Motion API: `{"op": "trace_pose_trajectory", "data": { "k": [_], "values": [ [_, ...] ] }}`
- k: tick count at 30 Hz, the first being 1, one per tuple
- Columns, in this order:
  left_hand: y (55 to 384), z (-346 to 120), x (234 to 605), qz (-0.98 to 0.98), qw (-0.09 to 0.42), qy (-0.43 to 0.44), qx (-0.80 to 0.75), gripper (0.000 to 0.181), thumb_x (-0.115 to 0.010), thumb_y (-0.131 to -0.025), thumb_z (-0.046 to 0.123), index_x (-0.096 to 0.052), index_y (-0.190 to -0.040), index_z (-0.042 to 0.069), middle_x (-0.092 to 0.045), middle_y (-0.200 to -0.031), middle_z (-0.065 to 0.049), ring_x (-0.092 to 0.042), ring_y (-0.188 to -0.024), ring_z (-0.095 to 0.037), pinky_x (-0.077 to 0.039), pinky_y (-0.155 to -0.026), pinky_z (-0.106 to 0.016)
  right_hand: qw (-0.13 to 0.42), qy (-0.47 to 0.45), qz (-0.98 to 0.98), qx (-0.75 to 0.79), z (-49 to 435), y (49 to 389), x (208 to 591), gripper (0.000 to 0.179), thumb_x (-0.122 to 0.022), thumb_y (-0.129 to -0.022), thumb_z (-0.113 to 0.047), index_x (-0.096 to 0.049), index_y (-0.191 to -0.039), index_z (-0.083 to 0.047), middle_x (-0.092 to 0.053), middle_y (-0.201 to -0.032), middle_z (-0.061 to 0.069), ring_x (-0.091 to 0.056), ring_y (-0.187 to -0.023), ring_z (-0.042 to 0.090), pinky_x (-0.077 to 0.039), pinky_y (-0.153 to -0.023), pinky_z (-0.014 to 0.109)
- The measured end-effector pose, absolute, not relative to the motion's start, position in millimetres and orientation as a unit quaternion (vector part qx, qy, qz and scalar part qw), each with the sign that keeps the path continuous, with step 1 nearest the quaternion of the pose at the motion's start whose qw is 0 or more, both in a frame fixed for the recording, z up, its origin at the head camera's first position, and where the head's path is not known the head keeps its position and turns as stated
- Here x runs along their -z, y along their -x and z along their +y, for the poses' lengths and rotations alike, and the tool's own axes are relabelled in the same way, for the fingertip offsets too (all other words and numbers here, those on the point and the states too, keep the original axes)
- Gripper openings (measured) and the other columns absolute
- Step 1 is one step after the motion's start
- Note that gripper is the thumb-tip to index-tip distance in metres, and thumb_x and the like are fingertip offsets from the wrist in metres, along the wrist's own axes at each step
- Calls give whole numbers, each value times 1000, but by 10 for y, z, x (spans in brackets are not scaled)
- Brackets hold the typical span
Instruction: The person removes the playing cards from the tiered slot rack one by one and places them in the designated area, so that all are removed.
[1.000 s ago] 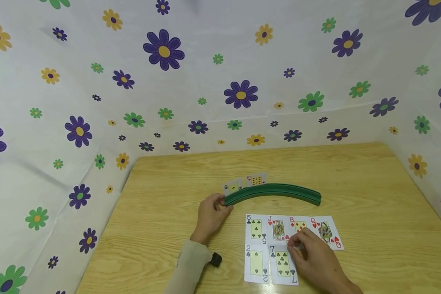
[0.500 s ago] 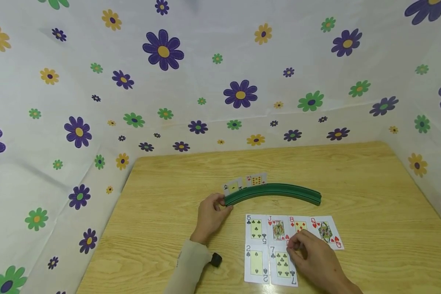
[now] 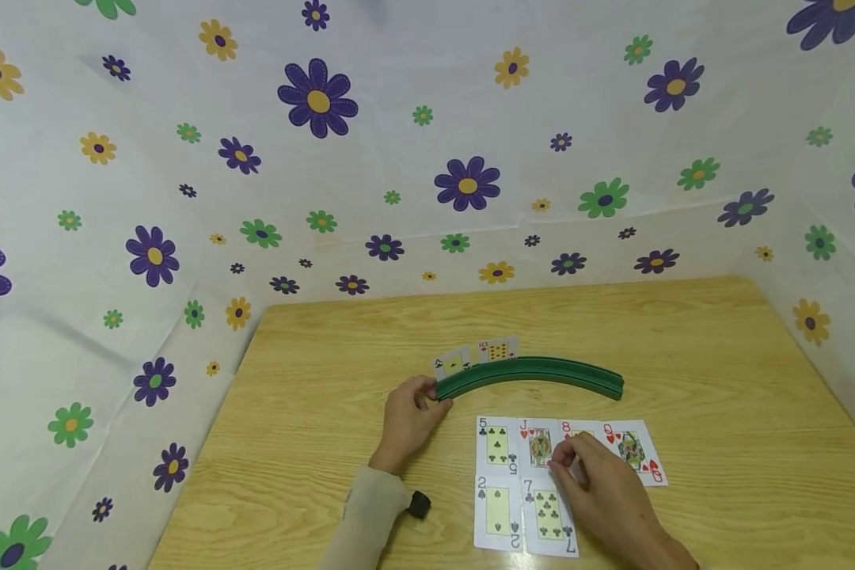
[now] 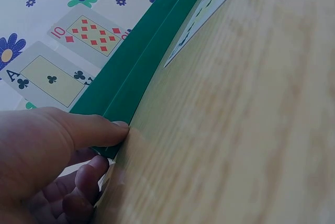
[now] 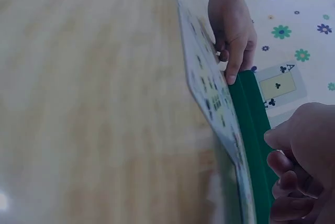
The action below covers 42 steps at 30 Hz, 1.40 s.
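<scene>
Across the desk (image 3: 292,412), just beyond two rows of flat cards (image 3: 497,507), lies a curved green rack (image 3: 534,369), its long axis running left to right and both ends bending toward the person. The left hand (image 3: 408,416) reaches forward from a beige sleeve (image 3: 370,507), its grip pinching the rack's left end, fingertips partly hidden in the head view. Over the cards, the right hand (image 3: 609,495) is loosely curled, thumb and forefinger slightly parted; nothing shows in that grip. It covers much of the eight of diamonds (image 3: 579,425). An ace of clubs (image 3: 453,362) and ten of diamonds (image 3: 498,350) stand in the rack; a yellow patch between them is unreadable.
</scene>
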<state>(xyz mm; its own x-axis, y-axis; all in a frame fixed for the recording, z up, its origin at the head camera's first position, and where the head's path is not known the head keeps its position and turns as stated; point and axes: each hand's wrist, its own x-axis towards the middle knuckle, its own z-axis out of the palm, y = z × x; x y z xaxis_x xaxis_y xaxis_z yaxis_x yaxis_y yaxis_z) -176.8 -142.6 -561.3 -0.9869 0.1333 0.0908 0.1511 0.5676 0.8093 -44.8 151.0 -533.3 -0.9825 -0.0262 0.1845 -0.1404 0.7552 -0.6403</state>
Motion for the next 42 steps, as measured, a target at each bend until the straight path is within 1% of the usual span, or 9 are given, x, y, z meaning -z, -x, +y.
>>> {"op": "trace_pose_trajectory", "data": {
  "k": [4, 9, 11, 14, 17, 24, 29, 34, 42],
  "values": [
    [1750, -1424, 5603, -885, 8, 79, 459, 36, -88, -92, 12, -76, -124, 0, -75, -100, -10, -53, -69, -3, -44, -61, -18, 117, -66, -935, -328, 1488, 540, 5258, 24, -87, -92, -8, -69, -95, -24, -61, -91, -13, -46, -73, 0, -41, -66, 22],
    [1742, -1421, 5610, -886, 12, 77, 457, 37, -88, -92, 13, -76, -124, 0, -75, -100, -10, -53, -69, -4, -44, -61, -18, 224, -121, -923, -289, 1512, 786, 5107, 25, -90, -86, -5, -71, -94, -19, -66, -91, -7, -54, -77, 6, -46, -63, 23],
    [1744, -1429, 5620, -886, 15, 78, 457, 36, -88, -92, 14, -76, -124, 0, -75, -100, -10, -53, -69, -4, -45, -61, -19, 258, -139, -912, -287, 1525, 912, 5044, 23, -90, -85, -4, -72, -94, -15, -68, -90, -3, -54, -75, 7, -43, -59, 23],
    [1746, -1441, 5630, -886, 13, 76, 458, 36, -88, -93, 14, -76, -124, 1, -75, -100, -10, -53, -70, -4, -45, -61, -19, 284, -148, -900, -295, 1531, 1080, 4977, 20, -88, -87, -3, -73, -96, -11, -69, -89, 1, -54, -73, 11, -42, -58, 23],
    [1744, -1444, 5625, -885, 12, 76, 460, 37, -88, -93, 14, -76, -125, 1, -75, -100, -10, -53, -70, -4, -45, -61, -19, 282, -139, -900, -303, 1524, 1198, 4936, 18, -87, -89, -3, -73, -99, -10, -70, -91, 3, -57, -75, 13, -45, -60, 26],
    [1744, -1459, 5606, -883, 15, 76, 462, 36, -87, -93, 12, -76, -125, 0, -75, -100, -11, -53, -70, -4, -44, -61, -18, 287, -149, -895, -308, 1437, 1397, 4884, 15, -85, -93, -6, -75, -105, -7, -74, -98, 6, -72, -80, 19, -58, -64, 36],
    [1761, -1457, 5605, -881, 18, 80, 465, 37, -87, -93, 10, -75, -125, -2, -75, -100, -13, -53, -70, -4, -45, -61, -18, 300, -171, -887, -306, 1413, 1653, 4802, 16, -84, -95, -9, -77, -110, -6, -78, -100, 9, -70, -77, 22, -55, -61, 36],
    [1770, -1440, 5612, -879, 8, 79, 470, 37, -87, -93, 11, -75, -125, -1, -75, -101, -13, -53, -70, -3, -44, -61, -18, 286, -200, -890, -294, 1445, 1869, 4777, 23, -86, -94, -8, -80, -116, -6, -81, -108, 10, -73, -83, 25, -57, -64, 38],
    [1766, -1426, 5605, -883, 22, 88, 460, 35, -88, -92, 12, -76, -123, -1, -76, -99, -13, -53, -70, -4, -44, -62, -18, 266, -214, -892, -297, 1440, 1944, 4849, 16, -87, -92, -3, -83, -106, -9, -83, -101, 6, -72, -80, 19, -53, -62, 31]
  ]
}}
